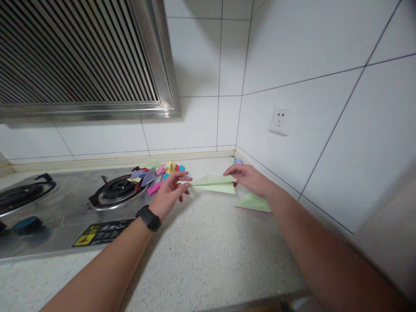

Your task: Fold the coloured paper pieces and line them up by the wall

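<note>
A pale green sheet of folded paper (212, 184) stretches between my two hands, just over the speckled countertop (208, 242). My left hand (170, 190), with a black watch on the wrist, pinches its left end between thumb and fingers. At the right end, my right hand (245, 177) grips the paper, thumb beneath and fingers on top. Some of the right fingertips are hidden behind the sheet. Under my right forearm lies another green paper piece (253, 203) with a pink lower edge. Several coloured folded papers (148, 177) are heaped left of my left hand, partly over the stove.
A steel gas stove (71, 216) with burners and a knob (27, 225) fills the left. Above it hangs a range hood (84, 56). White tiled walls meet in the corner, with a socket (282, 120) on the right wall. A small blue paper (238, 161) lies near the corner.
</note>
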Demonstrator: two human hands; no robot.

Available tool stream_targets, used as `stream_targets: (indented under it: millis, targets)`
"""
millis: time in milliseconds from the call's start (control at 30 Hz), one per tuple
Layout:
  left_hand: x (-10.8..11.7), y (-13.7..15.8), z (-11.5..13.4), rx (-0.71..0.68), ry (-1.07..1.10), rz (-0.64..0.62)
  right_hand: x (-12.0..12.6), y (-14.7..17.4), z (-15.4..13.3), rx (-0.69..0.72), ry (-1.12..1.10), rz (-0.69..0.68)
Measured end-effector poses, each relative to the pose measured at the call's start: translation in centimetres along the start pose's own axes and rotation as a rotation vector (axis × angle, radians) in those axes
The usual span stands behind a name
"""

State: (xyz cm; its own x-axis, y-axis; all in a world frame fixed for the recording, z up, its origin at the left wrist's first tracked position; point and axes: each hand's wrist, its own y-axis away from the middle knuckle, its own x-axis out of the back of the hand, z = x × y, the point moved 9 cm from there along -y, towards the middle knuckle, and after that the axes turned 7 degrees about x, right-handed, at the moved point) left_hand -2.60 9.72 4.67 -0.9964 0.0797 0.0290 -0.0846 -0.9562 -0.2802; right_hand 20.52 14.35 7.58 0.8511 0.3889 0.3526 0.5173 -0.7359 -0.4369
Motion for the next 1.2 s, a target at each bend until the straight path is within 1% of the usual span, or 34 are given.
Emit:
stream_targets:
  millis: [67,167,267,333,433,567,767,867,1000,1133,1200]
  targets:
    - [-0.1,0.0,0.1,-0.016,-0.028,-0.004,1.4,0.2,-1.3,0.034,0.058,0.001]
    - [-0.2,-0.1,-0.7,0.011,-0.129,-0.004,3.6,0.7,-2.7,0.038,0.11,0.039]
    - [-0.7,0.1,-1.8,0.046,-0.237,-0.026,5.6,1.2,-3.5,0.028,0.079,0.145]
    - [-1.4,0.3,-2.4,0.07,-0.3,-0.072,6.6,1.5,-3.7,0.032,0.057,0.224]
    - [-2.1,0.7,-2.9,0.09,-0.382,-0.13,6.9,1.8,-3.7,0.036,0.019,0.259]
    - [-2.3,0.8,-2.6,0.039,-0.469,-0.153,6.5,1.8,-3.9,0.069,-0.051,0.234]
    - [-2.9,0.9,-1.9,-0.048,-0.589,-0.196,6.9,2.1,-5.0,0.115,0.058,0.273]
    - [-3.3,1.0,-1.7,-0.086,-0.627,-0.231,6.6,2.2,-5.1,0.073,0.161,0.211]
    - [-3.7,1.2,-1.9,-0.117,-0.674,-0.282,5.9,2.6,-4.7,-0.026,0.341,0.071]
    - [-4.0,1.2,-2.2,-0.14,-0.764,-0.334,4.8,3.6,-4.3,-0.117,0.479,-0.115]
    - [-4.1,1.2,-2.4,-0.148,-0.819,-0.352,4.7,4.0,-4.2,-0.167,0.541,-0.146]
